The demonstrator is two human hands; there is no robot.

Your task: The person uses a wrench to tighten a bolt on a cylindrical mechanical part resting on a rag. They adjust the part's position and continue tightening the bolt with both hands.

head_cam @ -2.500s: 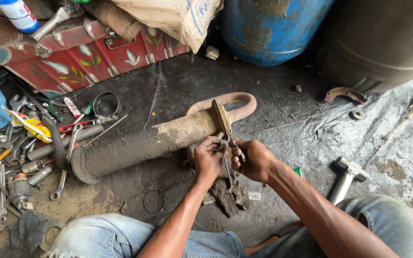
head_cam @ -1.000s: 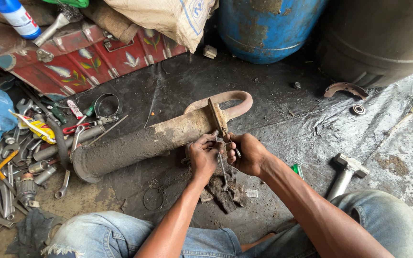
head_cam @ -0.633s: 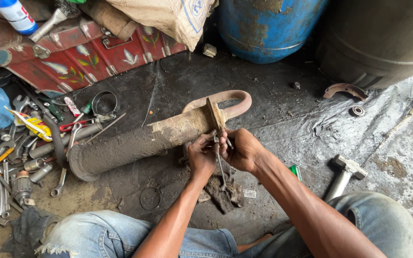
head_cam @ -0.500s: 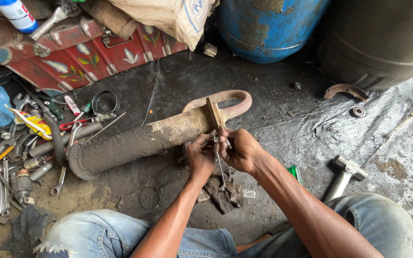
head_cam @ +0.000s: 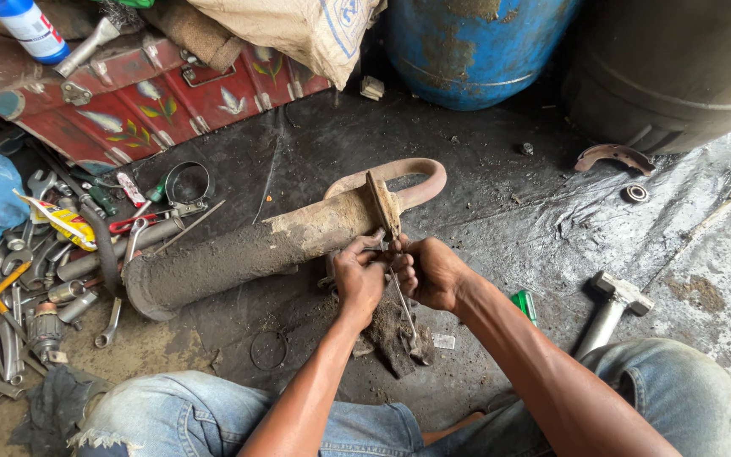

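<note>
Both forearms reach forward and down from the knees, elbows out, and the hands meet at the near side of the muffler (head_cam: 255, 254), just below its rusty flange (head_cam: 382, 203). The left hand (head_cam: 359, 275) is curled, knuckles up, its fingers (head_cam: 369, 246) pinched round something small at the flange; what exactly they pinch is hidden by the fingers. The right hand (head_cam: 433, 272) is a closed fist, touching the left, clamped on the top of a thin metal tool (head_cam: 403, 309) whose shaft slants down toward the floor (head_cam: 484, 186) and ends near a dirty rag (head_cam: 387, 334). The muffler lies on the dark floor, its mud-caked body running from the lower left up to the flange, with a bent pipe (head_cam: 408, 173) looping beyond it. Left of it is a heap of spanners (head_cam: 19, 279) and a hose clamp (head_cam: 188, 182); a red tin box (head_cam: 137, 93) leans behind. A hammer (head_cam: 611, 309) lies to the right of the right arm, near the jeans (head_cam: 678, 389). A blue drum (head_cam: 475, 46) and a dark drum (head_cam: 678, 68) stand at the back. A small green thing (head_cam: 524, 305) lies just beside the right forearm.
</note>
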